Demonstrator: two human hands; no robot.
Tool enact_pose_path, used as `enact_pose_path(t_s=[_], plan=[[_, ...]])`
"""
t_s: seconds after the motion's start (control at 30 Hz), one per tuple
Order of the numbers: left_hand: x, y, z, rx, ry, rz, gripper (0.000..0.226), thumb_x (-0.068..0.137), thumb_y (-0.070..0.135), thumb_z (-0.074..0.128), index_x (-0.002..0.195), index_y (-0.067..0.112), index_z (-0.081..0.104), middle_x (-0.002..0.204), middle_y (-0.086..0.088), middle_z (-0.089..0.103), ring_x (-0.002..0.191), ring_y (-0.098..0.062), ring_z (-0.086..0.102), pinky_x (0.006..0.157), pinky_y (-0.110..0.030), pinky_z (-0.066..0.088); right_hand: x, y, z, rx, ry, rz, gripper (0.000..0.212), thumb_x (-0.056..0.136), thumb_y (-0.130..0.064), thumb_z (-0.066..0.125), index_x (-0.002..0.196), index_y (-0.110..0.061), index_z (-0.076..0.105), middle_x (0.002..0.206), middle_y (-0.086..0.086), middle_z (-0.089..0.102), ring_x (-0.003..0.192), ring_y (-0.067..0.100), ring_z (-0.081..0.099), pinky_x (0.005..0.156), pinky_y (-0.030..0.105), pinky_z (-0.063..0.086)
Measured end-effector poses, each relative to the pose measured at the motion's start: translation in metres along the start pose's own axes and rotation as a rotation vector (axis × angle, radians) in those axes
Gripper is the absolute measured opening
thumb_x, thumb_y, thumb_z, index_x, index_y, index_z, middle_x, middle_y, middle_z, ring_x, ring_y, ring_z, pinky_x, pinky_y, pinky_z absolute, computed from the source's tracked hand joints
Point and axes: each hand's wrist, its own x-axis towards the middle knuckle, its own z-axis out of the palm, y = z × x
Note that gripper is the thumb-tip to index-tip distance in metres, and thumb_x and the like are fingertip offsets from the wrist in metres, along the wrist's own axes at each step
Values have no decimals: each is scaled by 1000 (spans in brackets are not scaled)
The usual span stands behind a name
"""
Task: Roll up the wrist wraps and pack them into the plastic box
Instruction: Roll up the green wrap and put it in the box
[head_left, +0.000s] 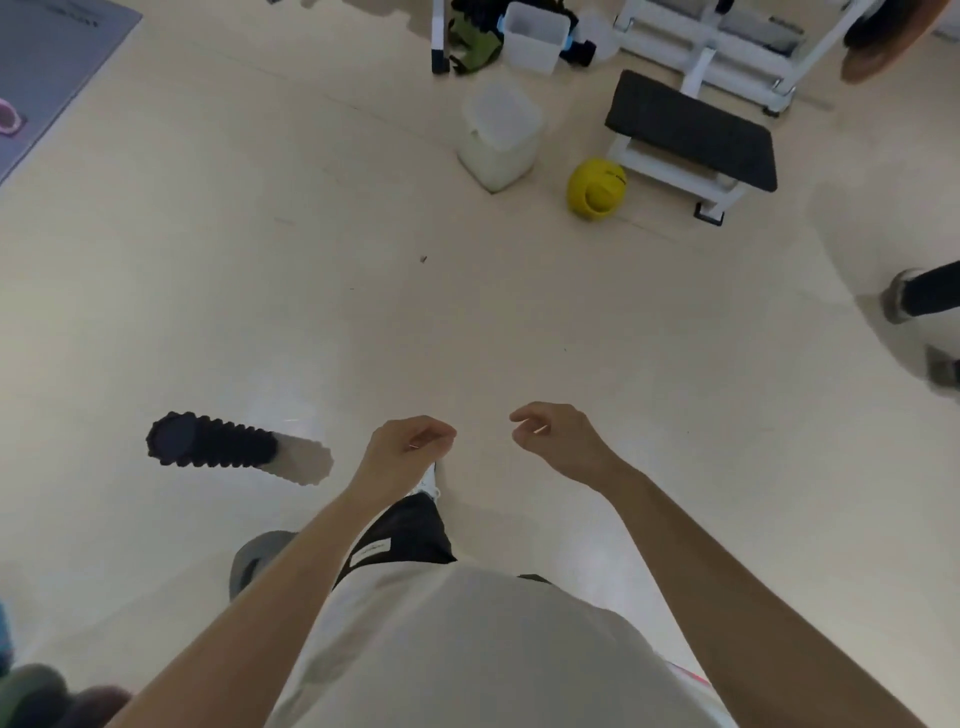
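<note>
I stand on a pale floor and look down. My left hand (408, 447) and my right hand (558, 439) hang in front of my waist with fingers loosely curled, holding nothing. A translucent plastic box (501, 135) with a lid stands on the floor far ahead, beside a yellow ball (596, 188). A second clear plastic box (535, 36), without a lid, stands further back, with dark and green fabric items (475, 44) heaped to its left. I cannot tell whether these are wrist wraps.
A black ridged foam roller (213, 441) lies on the floor at my left. A black-topped white bench (691, 135) and a white frame (727, 41) stand at the back right. Another person's foot (904, 293) shows at the right edge. A grey mat (47, 67) lies at the top left.
</note>
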Motion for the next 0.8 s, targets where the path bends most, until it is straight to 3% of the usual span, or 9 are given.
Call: enact_pose_path(t_s=[0.13, 0.33, 0.53, 0.7, 0.8], plan=[[74, 26, -44, 20, -47, -7, 19, 95, 16, 68, 92, 32, 76, 90, 19, 77, 89, 7, 69, 79, -4, 45, 59, -46, -35, -9, 15, 39, 26, 97, -27, 65, 122, -22, 69, 106, -8, 68, 91, 1, 62, 72, 11, 43], [185, 91, -98, 60, -60, 21, 13, 96, 17, 67, 101, 20, 79, 100, 10, 78, 97, -4, 71, 87, -19, 50, 140, -97, -89, 56, 83, 57, 23, 98, -26, 64, 120, -24, 69, 103, -9, 68, 90, -2, 61, 72, 8, 42], [295, 157, -113, 106, -71, -4, 12, 96, 19, 68, 100, 22, 79, 101, 8, 78, 99, -7, 71, 88, -20, 51, 236, -123, -152, 129, 115, 37, 22, 97, -22, 63, 119, -21, 70, 98, -10, 67, 88, 0, 61, 75, 12, 43], [376, 216, -116, 106, -10, -53, 12, 95, 18, 69, 99, 22, 79, 99, 6, 79, 97, -10, 72, 84, -22, 51, 322, -141, -213, 133, 63, 10, 22, 98, -21, 63, 119, -20, 69, 102, -6, 68, 84, -3, 60, 68, 6, 41], [422, 250, -120, 74, 16, -72, 13, 95, 16, 69, 96, 25, 79, 98, 5, 79, 100, -15, 72, 94, -30, 54, 371, -157, -253, 96, 23, -10, 22, 97, -23, 64, 119, -21, 69, 101, -7, 67, 86, 2, 60, 78, 19, 46]])
